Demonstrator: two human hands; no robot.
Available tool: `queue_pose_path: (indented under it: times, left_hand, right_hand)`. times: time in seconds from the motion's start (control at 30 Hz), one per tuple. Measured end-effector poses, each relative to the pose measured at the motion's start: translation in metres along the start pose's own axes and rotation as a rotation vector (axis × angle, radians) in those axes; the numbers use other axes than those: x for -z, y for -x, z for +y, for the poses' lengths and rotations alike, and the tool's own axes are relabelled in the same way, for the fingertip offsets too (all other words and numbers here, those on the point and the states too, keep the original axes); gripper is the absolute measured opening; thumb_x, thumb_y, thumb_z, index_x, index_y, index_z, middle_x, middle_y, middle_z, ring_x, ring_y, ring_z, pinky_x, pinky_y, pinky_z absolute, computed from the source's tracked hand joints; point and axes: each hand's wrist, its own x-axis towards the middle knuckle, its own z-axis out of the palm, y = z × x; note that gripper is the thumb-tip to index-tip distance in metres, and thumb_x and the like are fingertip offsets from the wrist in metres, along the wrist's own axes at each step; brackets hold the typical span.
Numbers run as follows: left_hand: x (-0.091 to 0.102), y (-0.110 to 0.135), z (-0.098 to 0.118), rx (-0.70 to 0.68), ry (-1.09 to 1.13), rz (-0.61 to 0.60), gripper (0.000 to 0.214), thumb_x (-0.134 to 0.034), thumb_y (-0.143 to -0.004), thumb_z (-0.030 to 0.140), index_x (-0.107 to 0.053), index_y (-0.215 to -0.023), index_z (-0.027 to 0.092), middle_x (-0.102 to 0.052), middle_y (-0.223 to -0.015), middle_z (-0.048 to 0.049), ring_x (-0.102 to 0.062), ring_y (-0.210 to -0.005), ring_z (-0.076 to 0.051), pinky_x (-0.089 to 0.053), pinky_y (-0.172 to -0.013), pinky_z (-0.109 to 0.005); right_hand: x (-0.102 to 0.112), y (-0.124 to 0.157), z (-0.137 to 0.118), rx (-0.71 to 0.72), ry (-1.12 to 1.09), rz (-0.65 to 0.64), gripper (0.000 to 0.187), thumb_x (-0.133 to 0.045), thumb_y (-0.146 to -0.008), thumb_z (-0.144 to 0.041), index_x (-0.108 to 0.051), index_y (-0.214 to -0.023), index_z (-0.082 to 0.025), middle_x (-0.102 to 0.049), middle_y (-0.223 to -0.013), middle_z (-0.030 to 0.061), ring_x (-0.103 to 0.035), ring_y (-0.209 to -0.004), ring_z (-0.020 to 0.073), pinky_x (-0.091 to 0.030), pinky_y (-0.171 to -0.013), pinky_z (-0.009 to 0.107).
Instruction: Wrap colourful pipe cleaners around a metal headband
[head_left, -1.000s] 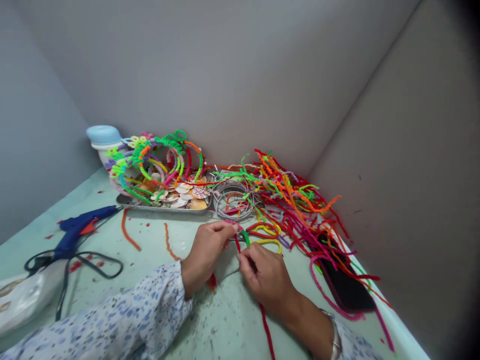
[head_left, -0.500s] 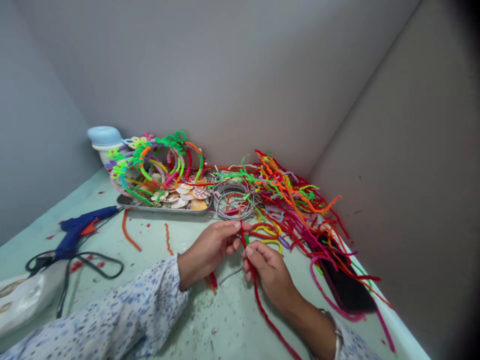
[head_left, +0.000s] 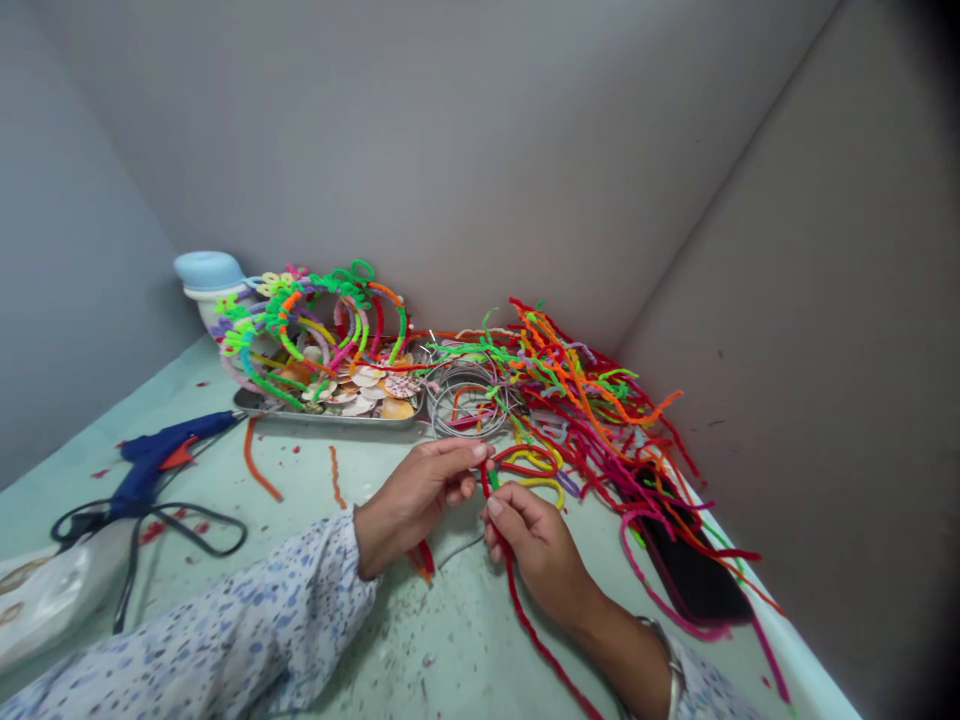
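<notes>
My left hand (head_left: 416, 495) pinches the upper end of a red pipe cleaner (head_left: 525, 615) near the middle of the pale green table (head_left: 315, 490). My right hand (head_left: 536, 550) is closed around the same red pipe cleaner just below, and its long tail runs toward the bottom edge of the view. A grey wire (head_left: 459, 550) lies under both hands. Right behind my fingers lie red and yellow pipe-cleaner loops (head_left: 536, 468).
A heap of loose pipe cleaners (head_left: 592, 400) fills the back right corner, partly over a black phone (head_left: 694, 575). Coiled wire rings (head_left: 466, 400) sit beside a metal tray (head_left: 330, 412) of shells and decorated hoops (head_left: 315, 320). A blue glue gun (head_left: 161, 455) lies left.
My right hand slid down the red pipe cleaner and the tail swung right. My left hand shifted slightly right, still pinching the top end.
</notes>
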Motion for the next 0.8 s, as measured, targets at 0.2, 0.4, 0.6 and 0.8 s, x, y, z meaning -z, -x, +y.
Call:
queue_pose_path:
  times: [0.2,0.4,0.6,0.8]
  left_hand:
    - [-0.002,0.0,-0.001,-0.018,0.003,0.063,0.017,-0.075,-0.07,0.027,-0.07,-0.076,0.013,-0.057,-0.061,0.0032,-0.044,-0.048,-0.003,-0.028,-0.043,-0.016]
    - [-0.008,0.003,0.001,-0.048,-0.046,0.17,0.015,-0.076,-0.067,0.025,-0.069,-0.072,0.013,-0.053,-0.055,0.0042,-0.042,-0.048,-0.004,-0.028,-0.044,-0.017]
    - [-0.008,0.005,-0.001,-0.054,-0.08,0.22,0.019,-0.078,-0.063,0.026,-0.069,-0.073,0.012,-0.056,-0.058,0.0032,-0.041,-0.049,-0.005,-0.028,-0.046,-0.019]
    - [-0.005,0.004,-0.003,-0.077,-0.15,0.249,0.021,-0.077,-0.063,0.029,-0.069,-0.072,0.013,-0.059,-0.061,0.0018,-0.042,-0.049,-0.006,-0.031,-0.051,-0.021]
  right_hand:
    - [0.001,0.0,0.002,0.044,0.09,0.015,0.025,-0.047,-0.091,-0.038,-0.052,-0.075,-0.018,-0.052,-0.06,-0.0039,-0.049,-0.052,0.0096,-0.04,-0.052,0.022]
    - [0.0,0.001,-0.003,0.206,0.423,0.092,0.023,-0.047,-0.09,-0.031,-0.05,-0.071,-0.019,-0.049,-0.058,-0.004,-0.045,-0.053,0.0104,-0.036,-0.053,0.022]
    - [-0.002,0.001,-0.008,0.434,0.698,0.146,0.018,-0.048,-0.088,-0.022,-0.052,-0.07,-0.019,-0.054,-0.062,-0.0016,-0.05,-0.057,0.0116,-0.036,-0.056,0.023]
    - [-0.002,0.002,-0.003,0.524,0.841,0.155,0.017,-0.048,-0.088,-0.02,-0.053,-0.072,-0.019,-0.055,-0.063,0.0001,-0.052,-0.058,0.0127,-0.036,-0.057,0.024]
